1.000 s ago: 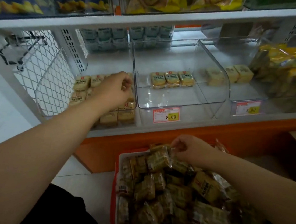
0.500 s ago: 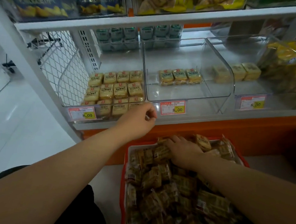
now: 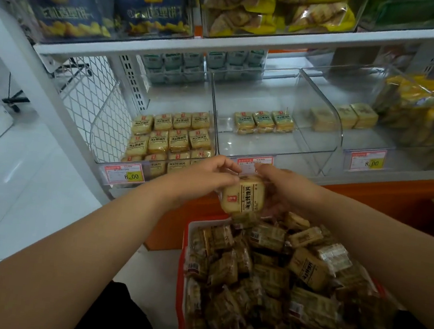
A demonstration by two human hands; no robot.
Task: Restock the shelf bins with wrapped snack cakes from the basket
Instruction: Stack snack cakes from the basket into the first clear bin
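Observation:
Both hands hold one yellow wrapped snack cake (image 3: 243,196) above the far edge of the red basket (image 3: 183,254). My left hand (image 3: 204,175) grips its left side and my right hand (image 3: 279,184) grips its right side. The basket is heaped with several wrapped cakes (image 3: 273,277). On the shelf, the left clear bin (image 3: 107,126) holds rows of the same cakes (image 3: 171,139). The middle clear bin (image 3: 319,148) holds three cakes (image 3: 264,121) at its back.
A right bin (image 3: 360,142) holds a few pale cakes (image 3: 345,116), with yellow bags (image 3: 430,114) beside it. Price tags (image 3: 125,173) line the shelf front. An upper shelf (image 3: 223,44) carries blue and yellow snack bags. An orange base panel (image 3: 367,204) runs below. White floor lies left.
My left hand pulled back from the left bin and came down toward the basket. My right hand lifted a cake out of the basket, and now both hands hold it.

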